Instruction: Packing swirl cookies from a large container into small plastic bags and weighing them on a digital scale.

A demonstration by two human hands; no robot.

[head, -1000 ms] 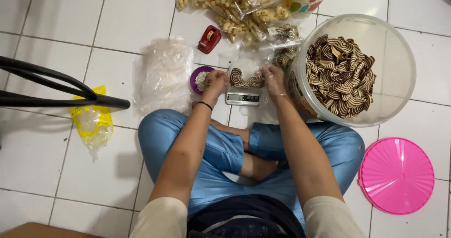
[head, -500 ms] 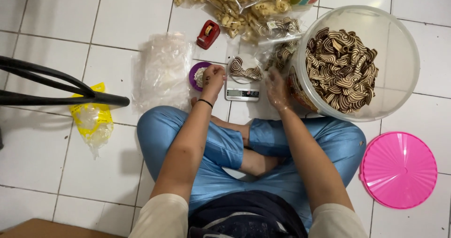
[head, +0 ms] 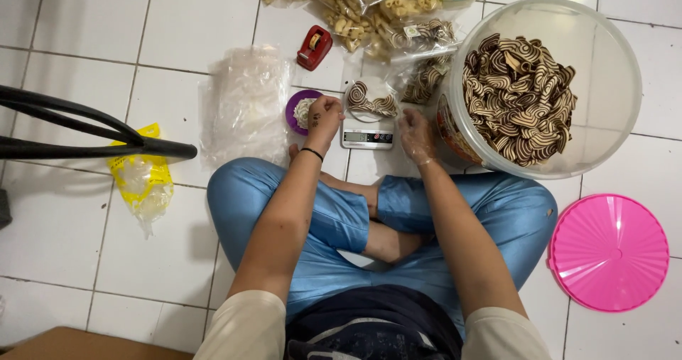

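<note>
Our gloved right hand has drawn back, empty and loosely open, off the small clear bag of brittle striped snacks on the white digital scale; our left hand is curled beside it, grip unclear; we'd lift the light bag by its top

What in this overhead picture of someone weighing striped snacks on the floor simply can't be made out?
- Small grey digital scale: its display is too small to read.
- Left hand: closed over the round purple dish, hiding what its fingers hold.
- Clear bags of pale snacks: cut off by the top edge.
- Big clear plastic tub of brown-and-cream striped chips: its depth is hidden by the pile.
- Black curved bars: cut off at the left edge.
</note>
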